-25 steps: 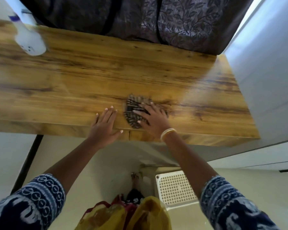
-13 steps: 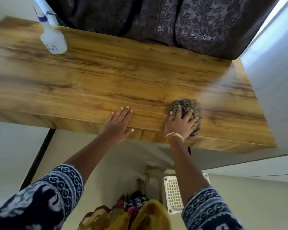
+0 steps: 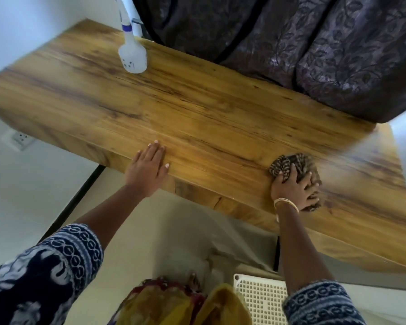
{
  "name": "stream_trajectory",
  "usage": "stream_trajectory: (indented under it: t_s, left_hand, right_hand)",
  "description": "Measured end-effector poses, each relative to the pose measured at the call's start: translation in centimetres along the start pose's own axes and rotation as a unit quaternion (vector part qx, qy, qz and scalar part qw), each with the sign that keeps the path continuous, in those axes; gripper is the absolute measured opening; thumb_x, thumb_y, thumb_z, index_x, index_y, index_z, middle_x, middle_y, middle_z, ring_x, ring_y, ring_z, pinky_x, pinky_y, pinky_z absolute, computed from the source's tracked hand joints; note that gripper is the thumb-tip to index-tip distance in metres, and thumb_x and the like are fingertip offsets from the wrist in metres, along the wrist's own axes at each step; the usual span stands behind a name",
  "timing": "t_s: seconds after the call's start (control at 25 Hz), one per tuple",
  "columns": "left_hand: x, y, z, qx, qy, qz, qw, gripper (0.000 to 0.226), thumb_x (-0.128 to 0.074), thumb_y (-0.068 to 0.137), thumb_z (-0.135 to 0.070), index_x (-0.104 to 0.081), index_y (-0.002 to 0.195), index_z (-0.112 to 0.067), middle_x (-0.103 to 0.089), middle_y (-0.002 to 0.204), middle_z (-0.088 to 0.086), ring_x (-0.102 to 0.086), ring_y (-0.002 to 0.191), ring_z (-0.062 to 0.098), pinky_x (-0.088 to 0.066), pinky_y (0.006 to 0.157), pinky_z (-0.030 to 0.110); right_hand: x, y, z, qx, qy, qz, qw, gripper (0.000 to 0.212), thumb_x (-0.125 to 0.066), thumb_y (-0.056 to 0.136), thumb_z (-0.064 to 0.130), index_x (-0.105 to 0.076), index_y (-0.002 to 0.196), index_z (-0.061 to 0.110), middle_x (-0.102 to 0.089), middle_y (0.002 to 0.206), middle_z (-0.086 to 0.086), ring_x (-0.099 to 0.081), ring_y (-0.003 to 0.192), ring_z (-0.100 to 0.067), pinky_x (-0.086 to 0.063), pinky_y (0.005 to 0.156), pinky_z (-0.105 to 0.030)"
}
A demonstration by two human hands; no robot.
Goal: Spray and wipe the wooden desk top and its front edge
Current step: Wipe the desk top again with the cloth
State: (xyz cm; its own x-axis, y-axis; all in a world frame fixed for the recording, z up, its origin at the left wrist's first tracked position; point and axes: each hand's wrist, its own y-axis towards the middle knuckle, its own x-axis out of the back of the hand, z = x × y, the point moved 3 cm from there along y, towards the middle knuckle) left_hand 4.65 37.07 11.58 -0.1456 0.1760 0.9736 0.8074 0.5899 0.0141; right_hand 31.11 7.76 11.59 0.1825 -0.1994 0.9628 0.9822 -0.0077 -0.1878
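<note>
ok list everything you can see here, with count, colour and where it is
desk top: 1, yellow-brown wood grain, fills the middle
spray bottle: 1, white with a blue band, upright at the far left of the desk
cloth: 1, dark patterned, near the front edge at right
curtain: 1, dark with a leaf pattern, behind the desk
wall socket: 1, white, on the wall at left
basket: 1, white lattice, on the floor below
bangle: 1, gold, right wrist
left hand: flat on the desk
right hand: pressing the cloth
</note>
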Motion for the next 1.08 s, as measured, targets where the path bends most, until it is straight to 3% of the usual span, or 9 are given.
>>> stream_trajectory:
  t_s: [0.12,0.24,0.36,0.52,0.6,0.72,0.92,1.08]
  left_hand:
    - [0.5,0.1,3.3,0.041,-0.002,0.006,0.999,0.061,-0.028,0.101,-0.043,-0.02,0.153,-0.013,-0.016,0.162,0.007,-0.015,0.149,0.024,-0.016,0.12,0.043]
    - [0.9,0.2,6.5,0.056,-0.003,0.025,0.998,0.061,-0.028,0.102,-0.041,-0.014,0.155,-0.015,-0.011,0.163,0.005,-0.011,0.15,0.022,-0.015,0.12,0.043]
    - [1.3,0.3,8.6,0.006,0.011,0.041,0.999,0.06,-0.026,0.102,-0.041,-0.009,0.156,-0.019,-0.006,0.164,0.002,-0.007,0.15,0.019,-0.015,0.121,0.042]
    - [1.6,0.7,8.9,-0.016,0.018,0.06,0.998,0.062,-0.027,0.102,-0.041,-0.008,0.155,-0.016,-0.005,0.164,0.003,-0.006,0.151,0.02,-0.013,0.122,0.041]
    - [1.7,1.5,7.9,-0.018,0.004,0.065,0.998,0.062,-0.028,0.102,-0.039,-0.009,0.155,-0.014,-0.005,0.163,0.005,-0.006,0.151,0.022,-0.011,0.121,0.043]
    - [1.4,2.2,5.2,-0.043,-0.015,0.064,0.997,0.063,-0.034,0.101,-0.039,-0.015,0.154,-0.011,-0.011,0.163,0.008,-0.011,0.15,0.025,-0.013,0.119,0.045]
    - [-0.3,2.2,-4.6,-0.13,0.001,0.046,0.99,0.07,-0.023,0.095,-0.05,-0.026,0.151,-0.009,-0.023,0.159,0.01,-0.021,0.148,0.026,-0.016,0.119,0.048]
    - [-2.6,2.2,-14.8,-0.199,-0.015,0.072,0.977,0.067,-0.029,0.098,-0.049,-0.018,0.154,-0.013,-0.014,0.162,0.007,-0.012,0.15,0.022,-0.011,0.122,0.044]
  right_hand:
    - [-1.2,-2.4,6.6,-0.057,0.009,0.029,0.998,0.062,-0.024,0.1,0.055,-0.006,0.157,0.036,0.007,0.165,-0.013,0.007,0.148,-0.046,0.0,0.116,-0.066]
    - [-3.4,-5.5,13.8,0.057,-0.005,0.043,0.997,0.061,-0.023,0.1,0.054,-0.008,0.157,0.036,0.003,0.165,-0.013,0.005,0.148,-0.046,-0.001,0.116,-0.065]
    - [-5.6,-9.2,20.3,0.209,-0.02,0.043,0.977,0.057,-0.03,0.099,0.051,-0.019,0.153,0.04,-0.006,0.165,-0.008,0.0,0.15,-0.043,-0.004,0.118,-0.062]
    - [-7.1,-14.1,24.4,0.469,-0.004,0.098,0.878,0.05,-0.05,0.09,0.034,-0.048,0.139,0.044,-0.03,0.159,-0.001,-0.011,0.151,-0.032,-0.01,0.119,-0.058]
    - [-6.7,-14.4,22.7,0.529,0.053,0.155,0.833,0.047,-0.052,0.083,0.024,-0.062,0.126,0.039,-0.04,0.154,0.004,-0.017,0.151,-0.025,-0.012,0.119,-0.05]
    - [-4.9,-11.5,16.8,0.509,0.15,0.168,0.831,0.045,-0.051,0.074,0.016,-0.075,0.109,0.029,-0.056,0.141,0.005,-0.031,0.146,-0.019,-0.019,0.12,-0.04]
    - [-0.3,-5.0,3.9,0.399,0.185,0.103,0.892,0.047,-0.05,0.07,0.011,-0.077,0.107,0.025,-0.059,0.134,0.007,-0.035,0.137,-0.008,-0.021,0.117,-0.022]
    - [2.9,-0.2,-7.6,0.264,0.196,0.015,0.944,0.046,-0.053,0.072,0.011,-0.075,0.11,0.024,-0.058,0.135,0.004,-0.039,0.138,-0.016,-0.021,0.118,-0.028]
